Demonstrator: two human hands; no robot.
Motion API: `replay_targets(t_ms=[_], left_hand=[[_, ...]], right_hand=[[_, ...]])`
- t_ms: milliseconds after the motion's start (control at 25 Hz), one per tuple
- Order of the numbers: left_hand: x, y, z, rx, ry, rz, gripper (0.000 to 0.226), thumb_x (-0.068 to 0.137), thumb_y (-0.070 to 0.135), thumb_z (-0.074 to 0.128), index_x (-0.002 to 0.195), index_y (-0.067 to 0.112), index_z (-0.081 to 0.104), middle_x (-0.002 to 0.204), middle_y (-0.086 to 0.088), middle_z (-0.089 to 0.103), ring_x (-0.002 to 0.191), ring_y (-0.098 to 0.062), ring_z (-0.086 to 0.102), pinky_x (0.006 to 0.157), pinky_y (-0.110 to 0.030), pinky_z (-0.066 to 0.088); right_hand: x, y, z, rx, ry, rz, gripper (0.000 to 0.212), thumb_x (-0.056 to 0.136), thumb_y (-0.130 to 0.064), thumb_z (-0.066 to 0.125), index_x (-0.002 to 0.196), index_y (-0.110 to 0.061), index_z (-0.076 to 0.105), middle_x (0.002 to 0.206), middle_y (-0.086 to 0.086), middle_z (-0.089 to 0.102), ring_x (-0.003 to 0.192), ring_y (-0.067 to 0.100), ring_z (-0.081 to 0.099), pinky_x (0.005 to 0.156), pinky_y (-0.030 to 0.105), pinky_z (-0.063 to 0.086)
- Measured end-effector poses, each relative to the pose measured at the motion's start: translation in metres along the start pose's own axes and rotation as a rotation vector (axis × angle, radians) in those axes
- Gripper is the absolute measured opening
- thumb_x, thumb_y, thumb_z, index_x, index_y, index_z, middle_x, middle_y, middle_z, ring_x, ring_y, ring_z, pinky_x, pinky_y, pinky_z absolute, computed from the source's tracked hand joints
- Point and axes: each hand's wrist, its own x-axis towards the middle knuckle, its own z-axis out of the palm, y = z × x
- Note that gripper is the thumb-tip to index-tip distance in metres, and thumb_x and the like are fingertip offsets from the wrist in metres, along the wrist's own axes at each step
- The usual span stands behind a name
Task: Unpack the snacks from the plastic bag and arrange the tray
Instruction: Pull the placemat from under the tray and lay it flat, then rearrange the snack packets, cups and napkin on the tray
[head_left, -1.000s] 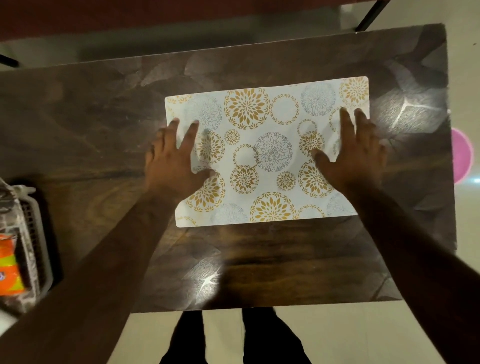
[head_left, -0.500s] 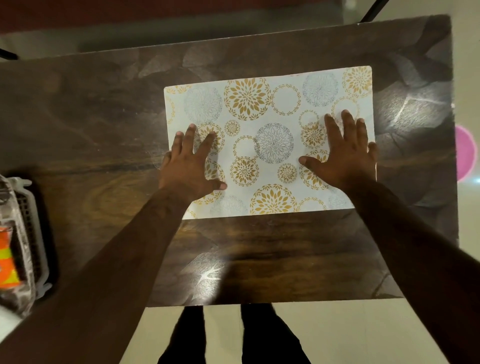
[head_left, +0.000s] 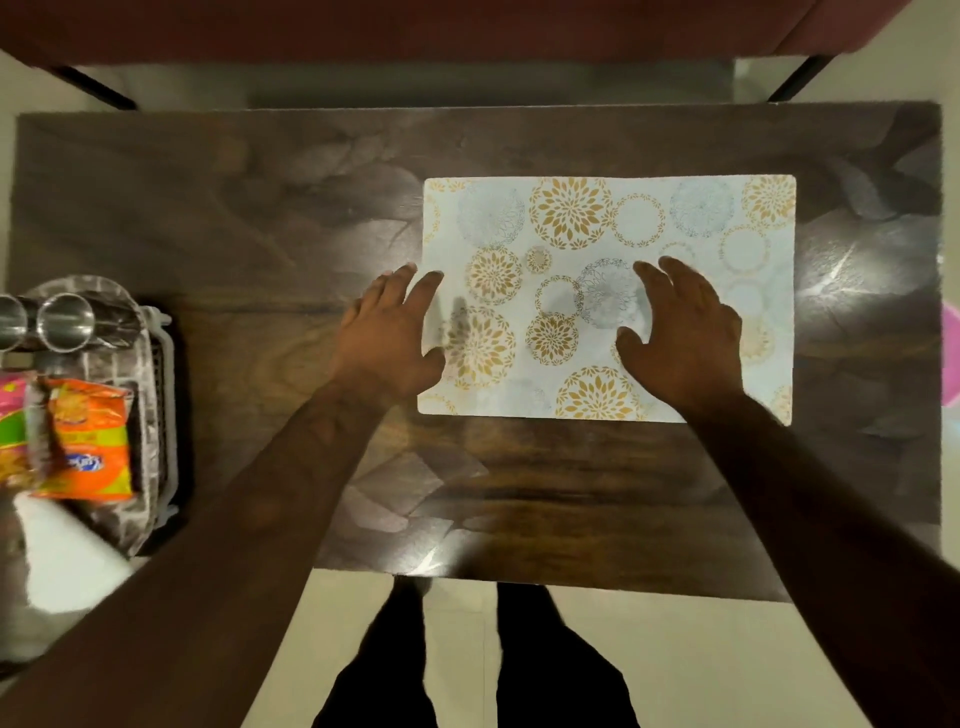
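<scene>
Left hand (head_left: 387, 338) and right hand (head_left: 685, 343) hovered spread, empty, over a rectangular floral mat (head_left: 613, 223) on the glossy wood bench (head_left: 234, 208); leftward, a crinkly orange packet (head_left: 85, 441) looked blurred.

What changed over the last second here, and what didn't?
Both hands shifted leftward over the placemat: the left hand now lies mostly off its left edge, and the right hand went from its right side toward the middle. Nothing was gripped. The placemat stayed flat on the table.

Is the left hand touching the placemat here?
Cannot tell. In the head view the left hand overlaps the left edge of the placemat, but the top-down angle hides whether its fingers rest on it.
</scene>
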Motion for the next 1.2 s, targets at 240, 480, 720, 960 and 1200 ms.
replay_targets(t_ms=[240, 480, 720, 960, 1200], left_hand=[[-0.066, -0.085, -0.028, -0.042, 0.017, -0.109, 0.089, 0.086, 0.040, 0.066, 0.160, 0.031, 0.019, 0.171, -0.003, 0.015, 0.157, -0.029, 0.017, 0.122, -0.048, 0.024], [-0.151, -0.201, -0.035, -0.142, 0.113, -0.207, 0.083, 0.086, 0.037, 0.063, 0.160, 0.024, 0.026, 0.169, -0.005, 0.022, 0.155, -0.027, 0.022, 0.121, -0.047, 0.029], [-0.231, -0.314, -0.031, -0.298, 0.314, -0.248, 0.062, 0.084, 0.027, 0.062, 0.145, 0.016, 0.050, 0.151, -0.010, 0.049, 0.140, -0.031, 0.044, 0.111, -0.047, 0.041], [-0.259, -0.419, -0.006, -0.556, 0.495, -0.602, 0.038, 0.085, 0.008, 0.061, 0.122, 0.003, 0.060, 0.120, -0.019, 0.059, 0.115, -0.038, 0.056, 0.095, -0.045, 0.047], [-0.239, -0.462, 0.030, -0.862, 0.202, -0.670, 0.033, 0.096, 0.021, 0.045, 0.122, 0.013, 0.065, 0.121, -0.014, 0.069, 0.114, -0.034, 0.064, 0.101, -0.043, 0.050]], right_hand=[[-0.025, -0.104, 0.014, -0.009, -0.064, -0.160, 0.073, 0.096, -0.043, 0.063, 0.161, -0.028, 0.033, 0.173, 0.002, 0.027, 0.159, 0.027, 0.028, 0.122, 0.060, 0.029], [-0.073, -0.238, 0.046, -0.024, -0.136, -0.296, 0.066, 0.093, -0.035, 0.066, 0.154, -0.025, 0.044, 0.164, 0.006, 0.040, 0.145, 0.035, 0.048, 0.111, 0.054, 0.044], [-0.112, -0.360, 0.103, 0.107, -0.301, -0.344, 0.059, 0.095, -0.031, 0.066, 0.150, -0.030, 0.046, 0.151, 0.005, 0.048, 0.124, 0.026, 0.060, 0.105, 0.043, 0.052], [-0.125, -0.442, 0.169, 0.453, -0.470, -0.086, 0.052, 0.097, -0.006, 0.063, 0.147, -0.016, 0.048, 0.103, -0.001, 0.061, 0.077, 0.011, 0.059, 0.054, 0.016, 0.050], [-0.120, -0.482, 0.214, 0.610, -0.532, 0.125, 0.043, 0.096, -0.008, 0.062, 0.136, -0.018, 0.052, 0.089, -0.004, 0.068, 0.084, 0.022, 0.068, 0.070, 0.038, 0.059]])
